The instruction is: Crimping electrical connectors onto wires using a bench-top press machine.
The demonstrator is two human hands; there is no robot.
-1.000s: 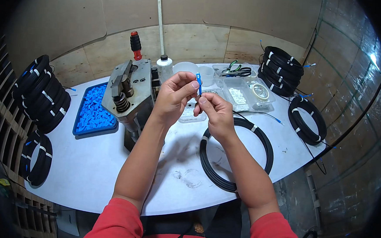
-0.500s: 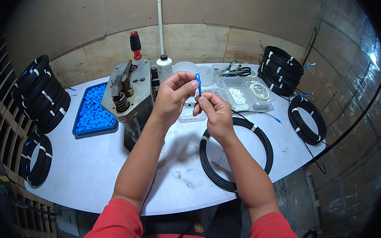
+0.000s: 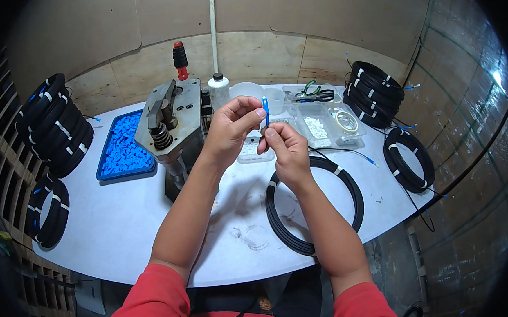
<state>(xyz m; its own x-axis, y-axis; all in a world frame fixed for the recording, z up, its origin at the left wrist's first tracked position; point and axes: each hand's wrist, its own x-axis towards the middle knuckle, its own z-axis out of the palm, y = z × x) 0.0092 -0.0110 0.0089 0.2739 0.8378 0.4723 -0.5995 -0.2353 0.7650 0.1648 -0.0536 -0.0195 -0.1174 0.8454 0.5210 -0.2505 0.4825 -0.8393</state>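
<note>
Above the middle of the table, my left hand (image 3: 232,127) pinches a slim blue fibre-optic connector (image 3: 266,109) between thumb and fingers, its pale tip pointing up. Just below and to the right, my right hand (image 3: 290,153) is closed at the connector's lower end, thumb against fingertips. What exactly lies between the right fingers is hidden, though a thin black cable (image 3: 319,153) runs from behind that hand. Under my right forearm lies a coil of black cable (image 3: 271,210) with white ties; a loose lead ends in a light blue tip (image 3: 371,161).
A metal hand press (image 3: 187,111) stands left of my hands, beside a tray (image 3: 126,177) of small blue parts. Behind are a white bottle (image 3: 218,90), clear bins (image 3: 357,143) and scissors (image 3: 324,95). Cable coils stand at left (image 3: 64,123) and right (image 3: 374,96).
The connector and the fingers around it have shifted very slightly; both hands keep their grip. Nothing else visibly moves.
</note>
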